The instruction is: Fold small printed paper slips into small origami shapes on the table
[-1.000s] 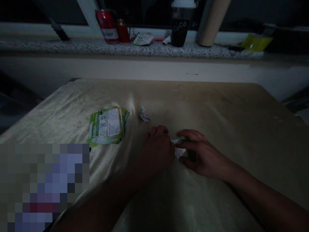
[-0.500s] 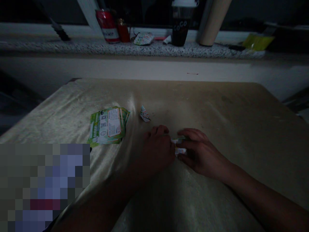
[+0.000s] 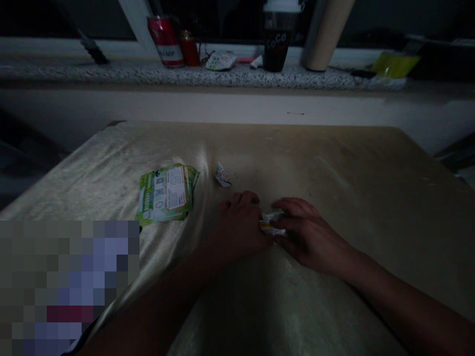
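Between my hands, a small folded piece of printed paper [image 3: 273, 228] lies on the table, white with a yellow strip and coloured print. My left hand [image 3: 241, 217] holds its left end, fingers curled, with the thumb along the near edge. From the right, my right hand [image 3: 306, 228] grips the other end between thumb and fingers. Both hands hide parts of the paper. Beyond my left hand sits a little pointed folded paper piece [image 3: 223, 176] with similar print. Farther left is a stack of green and white printed sheets [image 3: 165, 193].
The table [image 3: 363, 178] has a creased, pale cover. Along the granite sill [image 3: 122, 74] behind it stand a red can [image 3: 168, 42], a red bottle [image 3: 190, 48], a printed paper object [image 3: 221, 60], a dark lidded cup [image 3: 276, 44], a tan cylinder [image 3: 328, 37] and a yellow item [image 3: 396, 64].
My left thumb has shifted right along the paper's near edge, and the left fingers have drawn back slightly. More of the paper's yellow strip shows. My right hand has hardly moved.
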{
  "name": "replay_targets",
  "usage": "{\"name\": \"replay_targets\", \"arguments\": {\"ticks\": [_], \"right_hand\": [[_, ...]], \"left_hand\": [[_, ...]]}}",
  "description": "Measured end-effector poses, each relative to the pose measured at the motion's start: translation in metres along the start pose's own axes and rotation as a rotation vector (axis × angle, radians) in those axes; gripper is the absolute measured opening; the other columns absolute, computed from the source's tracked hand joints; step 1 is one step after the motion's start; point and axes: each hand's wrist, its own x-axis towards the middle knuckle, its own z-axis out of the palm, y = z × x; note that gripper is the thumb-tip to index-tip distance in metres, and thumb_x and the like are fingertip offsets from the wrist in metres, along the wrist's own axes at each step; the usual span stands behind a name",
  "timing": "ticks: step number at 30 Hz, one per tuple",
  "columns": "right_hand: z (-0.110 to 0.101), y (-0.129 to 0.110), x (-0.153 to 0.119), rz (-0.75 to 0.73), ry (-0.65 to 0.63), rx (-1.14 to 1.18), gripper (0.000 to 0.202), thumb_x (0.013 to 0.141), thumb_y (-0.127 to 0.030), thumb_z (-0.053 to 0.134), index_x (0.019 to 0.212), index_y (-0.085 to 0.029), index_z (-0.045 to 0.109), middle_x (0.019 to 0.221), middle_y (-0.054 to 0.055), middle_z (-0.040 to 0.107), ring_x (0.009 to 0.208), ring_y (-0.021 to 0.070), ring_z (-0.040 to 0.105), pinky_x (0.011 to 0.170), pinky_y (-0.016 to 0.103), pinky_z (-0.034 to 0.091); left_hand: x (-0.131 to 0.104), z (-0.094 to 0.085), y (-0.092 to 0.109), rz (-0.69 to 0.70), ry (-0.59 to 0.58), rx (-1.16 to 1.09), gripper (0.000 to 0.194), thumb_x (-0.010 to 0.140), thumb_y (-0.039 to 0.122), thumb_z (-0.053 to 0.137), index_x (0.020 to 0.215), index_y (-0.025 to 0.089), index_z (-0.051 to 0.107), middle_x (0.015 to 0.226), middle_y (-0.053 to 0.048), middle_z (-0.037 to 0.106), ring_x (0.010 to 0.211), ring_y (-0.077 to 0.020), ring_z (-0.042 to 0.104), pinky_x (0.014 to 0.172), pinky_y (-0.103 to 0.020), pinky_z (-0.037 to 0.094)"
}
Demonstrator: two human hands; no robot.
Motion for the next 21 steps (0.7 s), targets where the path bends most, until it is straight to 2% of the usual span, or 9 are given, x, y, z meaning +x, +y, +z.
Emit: {"name": "replay_targets", "arguments": {"ticks": [7,16,21], "right_hand": [[0.0009,0.002,-0.0014,-0.007,-0.011,-0.032,0.034,0.086,-0.013,0.057,0.113,-0.025,0.074,0.134,0.009,0.059,0.13,0.0309,0.049,0.112,0.054,0.037],[0.0011,-0.0003,-0.0008,0.004,-0.015,-0.027,0.037,0.085,-0.014,0.057,0.117,-0.025,0.074,0.134,0.01,0.059,0.131,0.0309,0.047,0.113,0.054,0.036],[0.0003,-0.0013,-0.0012,0.014,-0.026,-0.031,0.034,0.083,-0.021,0.064,0.116,-0.024,0.074,0.134,0.01,0.058,0.131,0.0318,0.047,0.114,0.053,0.035]], "left_hand": [[-0.0005,-0.0016,0.0047,-0.019,-0.002,0.004,0.035,0.07,0.048,0.071,0.092,0.021,0.072,0.127,-0.01,0.057,0.119,-0.0327,0.051,0.097,-0.053,0.041],[-0.0011,-0.0061,0.0089,-0.031,-0.03,0.048,0.033,0.076,0.047,0.065,0.094,0.02,0.071,0.128,-0.011,0.057,0.118,-0.0331,0.052,0.096,-0.053,0.042],[0.0012,-0.007,0.0072,-0.036,-0.053,0.028,0.035,0.077,0.048,0.064,0.096,0.02,0.071,0.129,-0.012,0.057,0.119,-0.0333,0.052,0.096,-0.053,0.042]]}}
